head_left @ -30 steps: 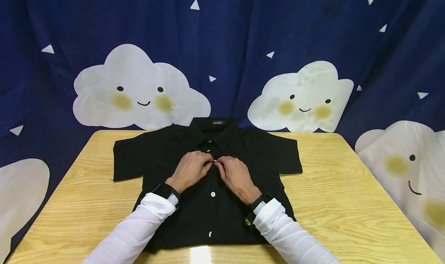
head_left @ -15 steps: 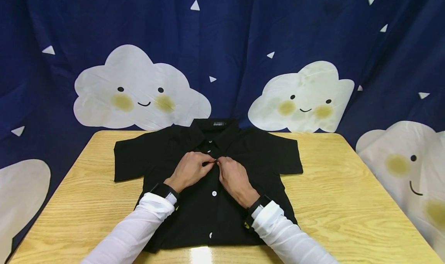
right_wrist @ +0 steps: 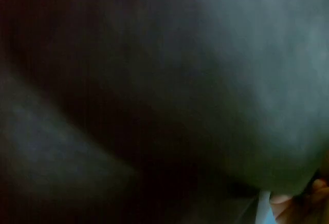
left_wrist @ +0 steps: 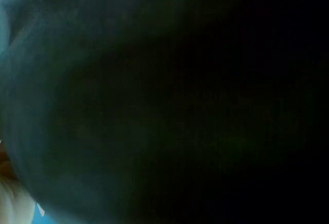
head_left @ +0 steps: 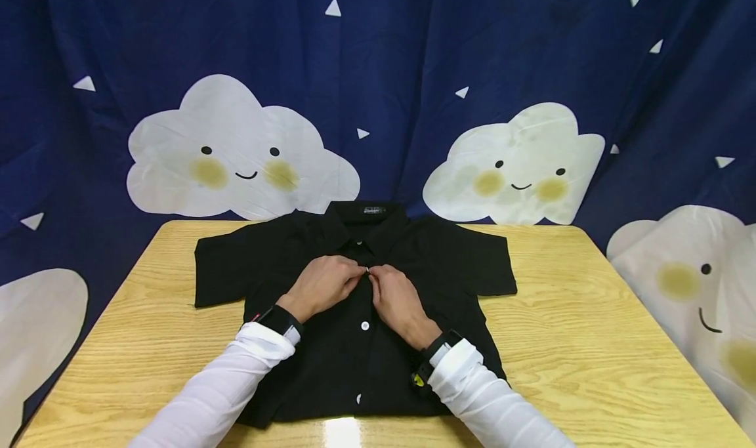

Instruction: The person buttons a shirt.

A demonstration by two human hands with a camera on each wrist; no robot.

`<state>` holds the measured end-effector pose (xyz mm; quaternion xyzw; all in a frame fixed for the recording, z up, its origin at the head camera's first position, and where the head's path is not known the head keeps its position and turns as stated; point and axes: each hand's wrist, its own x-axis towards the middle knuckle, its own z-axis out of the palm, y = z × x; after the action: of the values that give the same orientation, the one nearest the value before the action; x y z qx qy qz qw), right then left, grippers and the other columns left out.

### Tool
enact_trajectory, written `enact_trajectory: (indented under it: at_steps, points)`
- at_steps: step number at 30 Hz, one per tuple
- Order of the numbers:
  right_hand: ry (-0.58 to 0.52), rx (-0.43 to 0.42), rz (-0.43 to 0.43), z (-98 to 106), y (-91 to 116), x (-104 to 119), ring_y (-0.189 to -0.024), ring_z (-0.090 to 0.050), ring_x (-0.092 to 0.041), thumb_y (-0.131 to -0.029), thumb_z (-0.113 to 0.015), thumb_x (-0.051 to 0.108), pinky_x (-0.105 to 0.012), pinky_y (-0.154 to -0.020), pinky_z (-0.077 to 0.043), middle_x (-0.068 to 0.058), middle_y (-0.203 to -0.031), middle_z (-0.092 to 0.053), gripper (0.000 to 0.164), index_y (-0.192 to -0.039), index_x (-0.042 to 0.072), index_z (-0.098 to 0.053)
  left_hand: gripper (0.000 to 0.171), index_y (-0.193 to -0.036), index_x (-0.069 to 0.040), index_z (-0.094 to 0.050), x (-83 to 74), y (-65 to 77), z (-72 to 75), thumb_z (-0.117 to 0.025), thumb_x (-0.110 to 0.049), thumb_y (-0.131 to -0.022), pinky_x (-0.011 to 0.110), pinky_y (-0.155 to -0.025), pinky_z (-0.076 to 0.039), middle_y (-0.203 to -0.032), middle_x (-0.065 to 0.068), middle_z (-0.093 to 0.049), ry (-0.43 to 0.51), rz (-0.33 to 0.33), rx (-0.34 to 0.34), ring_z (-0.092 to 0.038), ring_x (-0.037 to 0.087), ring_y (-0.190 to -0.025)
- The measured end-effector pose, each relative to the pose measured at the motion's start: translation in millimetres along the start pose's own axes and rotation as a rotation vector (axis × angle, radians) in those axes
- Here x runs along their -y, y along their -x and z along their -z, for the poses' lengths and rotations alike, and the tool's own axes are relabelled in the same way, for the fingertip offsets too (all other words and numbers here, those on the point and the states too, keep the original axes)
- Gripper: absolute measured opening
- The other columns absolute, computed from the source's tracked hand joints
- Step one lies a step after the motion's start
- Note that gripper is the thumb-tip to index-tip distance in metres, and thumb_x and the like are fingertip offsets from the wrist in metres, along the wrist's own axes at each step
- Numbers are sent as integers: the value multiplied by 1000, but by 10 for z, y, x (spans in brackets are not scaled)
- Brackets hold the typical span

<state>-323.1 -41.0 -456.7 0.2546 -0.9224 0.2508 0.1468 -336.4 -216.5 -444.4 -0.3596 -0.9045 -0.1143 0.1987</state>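
A black short-sleeved shirt (head_left: 331, 382) lies spread face up, collar away from me. White buttons run down its front, one of them a button (head_left: 365, 326) below my hands. My left hand (head_left: 325, 284) and right hand (head_left: 401, 300) meet on the upper placket, thumbs and fingertips pinching the cloth. Between the fingertips shows a white sliver of a button (head_left: 367, 270); which hand has it I cannot tell. Dark cloth fills the left wrist view, and the right wrist view is mostly dark cloth too, with fingertips (right_wrist: 295, 208) at the lower right.
Under the shirt is a light wooden table (head_left: 579, 343). Behind it hangs a dark blue curtain (head_left: 378, 54) with smiling white clouds. A lower button (head_left: 358, 399) sits near the shirt's hem, partly covered by cloth.
Both hands stay at the same spot on the placket with small finger shifts. The white button sliver went nearly out of sight and shows again. My left hand now covers the button above.
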Motion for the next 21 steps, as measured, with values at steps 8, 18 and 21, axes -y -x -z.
enact_trajectory:
  at_steps: [8,18,21]
  points:
    - [-135,83,-68,86,-11,-36,-96,-62,-24,-95,-56,9,-38,-82,-50,-11,-105,-64,25,-116,1,-66,8,-87,-12,-73,-13,-64,3,-67,-8,-84,35,-71,-50,-77,0,-61,-128,-44,33,-61,20,-77]
    - [-215,272,-143,337,12,-117,-89,-59,-15,-98,-55,28,-35,-80,-48,-2,-103,-64,27,-111,9,-69,14,-87,-12,-67,-118,29,87,-71,-4,-77,29,-62,-45,-82,-1,-53,2,109,-100,-52,15,-72]
    - [-173,225,-153,428,71,-124,-74,-57,-12,-97,-56,25,-32,-67,-47,2,-87,-61,19,-94,13,-70,16,-79,-17,-58,-223,48,179,-70,-7,-78,25,-55,-41,-72,-7,-48,97,71,-25,-47,8,-62]
